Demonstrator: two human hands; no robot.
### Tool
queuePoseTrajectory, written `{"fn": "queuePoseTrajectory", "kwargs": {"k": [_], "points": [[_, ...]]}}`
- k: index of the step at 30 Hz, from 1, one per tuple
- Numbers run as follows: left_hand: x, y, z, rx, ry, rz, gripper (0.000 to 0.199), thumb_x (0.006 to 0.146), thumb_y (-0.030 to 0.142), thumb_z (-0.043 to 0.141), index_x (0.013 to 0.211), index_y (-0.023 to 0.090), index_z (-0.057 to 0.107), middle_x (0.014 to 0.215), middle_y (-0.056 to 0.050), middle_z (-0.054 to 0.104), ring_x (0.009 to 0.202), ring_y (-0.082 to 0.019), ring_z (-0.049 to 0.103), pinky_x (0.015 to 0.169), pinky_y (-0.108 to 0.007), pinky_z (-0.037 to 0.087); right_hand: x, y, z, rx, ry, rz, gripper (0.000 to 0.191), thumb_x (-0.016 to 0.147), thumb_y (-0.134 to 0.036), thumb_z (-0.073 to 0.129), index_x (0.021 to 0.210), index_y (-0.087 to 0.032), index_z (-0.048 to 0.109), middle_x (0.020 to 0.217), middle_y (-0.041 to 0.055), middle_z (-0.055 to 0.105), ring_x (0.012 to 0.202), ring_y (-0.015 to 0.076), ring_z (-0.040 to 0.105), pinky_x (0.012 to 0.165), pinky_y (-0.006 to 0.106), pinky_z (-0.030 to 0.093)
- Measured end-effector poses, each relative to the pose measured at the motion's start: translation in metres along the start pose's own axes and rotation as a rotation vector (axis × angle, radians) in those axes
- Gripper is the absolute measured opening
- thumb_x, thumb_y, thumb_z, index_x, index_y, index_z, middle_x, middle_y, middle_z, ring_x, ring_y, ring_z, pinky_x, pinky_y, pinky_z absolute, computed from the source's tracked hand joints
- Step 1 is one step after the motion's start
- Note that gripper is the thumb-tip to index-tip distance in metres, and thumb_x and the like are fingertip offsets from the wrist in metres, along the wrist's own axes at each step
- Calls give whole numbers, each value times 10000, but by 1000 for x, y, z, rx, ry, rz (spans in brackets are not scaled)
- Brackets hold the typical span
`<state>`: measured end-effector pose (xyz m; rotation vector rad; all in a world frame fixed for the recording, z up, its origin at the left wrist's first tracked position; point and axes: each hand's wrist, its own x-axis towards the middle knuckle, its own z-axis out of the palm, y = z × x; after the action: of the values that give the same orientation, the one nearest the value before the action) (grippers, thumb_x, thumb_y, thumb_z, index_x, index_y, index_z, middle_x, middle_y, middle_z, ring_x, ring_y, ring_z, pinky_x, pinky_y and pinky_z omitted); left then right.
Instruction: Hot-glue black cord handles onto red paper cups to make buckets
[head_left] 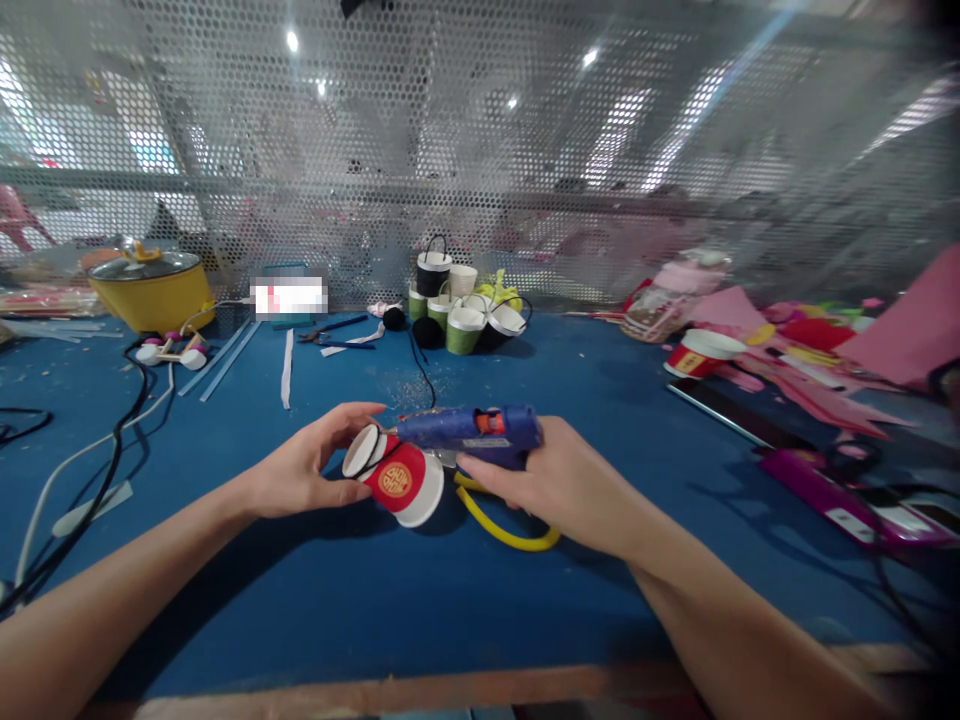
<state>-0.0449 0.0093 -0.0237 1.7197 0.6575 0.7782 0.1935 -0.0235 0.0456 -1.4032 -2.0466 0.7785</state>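
My left hand (319, 465) grips a red and white paper cup (409, 478) that lies tilted on its side just above the blue table. A gold round emblem marks the cup's red band, and a black cord (369, 462) runs across its white end. In my right hand (559, 480) is a blue glue gun (472, 432), its nozzle pointing left at the cup's edge near the cord. Whether the nozzle touches the cup, I cannot tell. Below the glue gun a yellow curved tube (510, 538) shows, partly hidden by my right hand.
Small green, white and black cups (466, 330) cluster at the back by a perforated metal screen (480, 150). A yellow pot (154, 290) and cables (112, 440) are on the left. To the right lie a phone (727, 415), a purple box (825, 500), another red cup (701, 353) and pink scraps.
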Motion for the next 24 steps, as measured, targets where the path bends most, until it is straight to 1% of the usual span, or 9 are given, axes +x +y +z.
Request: {"fn": "queuePoseTrajectory", "kwargs": {"k": [4,7,13,18,20,24], "points": [[0,1,0,1,5,-13,672,711,168,662,1279,250,312,1128,-85,521,1079,-233,484,895,-387,391,-1,-1,-1,-2,-56,14,195,726,-323,573,602,-177,540,507,-42,455,463,86,378,441,208,360],[0,1,0,-2,13,-15,670,712,171,659,1278,249,310,1143,-89,520,1066,-226,492,886,-384,394,-2,-2,-1,-16,-87,22,197,720,-313,563,580,-180,523,493,-43,426,452,84,349,426,210,339],[1,0,0,4,22,-11,659,715,174,660,1269,242,308,1142,-86,528,1048,-210,499,873,-357,399,-7,-2,1,-22,-82,43,224,721,-343,574,597,-184,478,537,-42,430,490,87,354,453,213,355],[1,2,1,7,39,-14,660,708,165,660,1264,234,312,1141,-87,520,1041,-210,497,879,-365,392,-6,-5,-1,-37,-93,11,148,715,-272,559,602,-178,539,502,-40,431,461,84,354,420,203,327],[1,3,1,9,43,-16,663,705,161,661,1265,231,313,1135,-84,521,1039,-210,495,883,-368,388,-4,-5,-2,-56,-75,27,126,696,-253,572,601,-171,564,487,-38,433,452,85,356,413,203,326],[1,3,2,0,32,-22,666,705,157,661,1266,235,311,1135,-81,515,1038,-208,489,887,-368,385,-1,-3,-2,-49,-27,47,184,724,-296,569,596,-166,549,490,-43,439,444,79,351,406,201,324]]}}
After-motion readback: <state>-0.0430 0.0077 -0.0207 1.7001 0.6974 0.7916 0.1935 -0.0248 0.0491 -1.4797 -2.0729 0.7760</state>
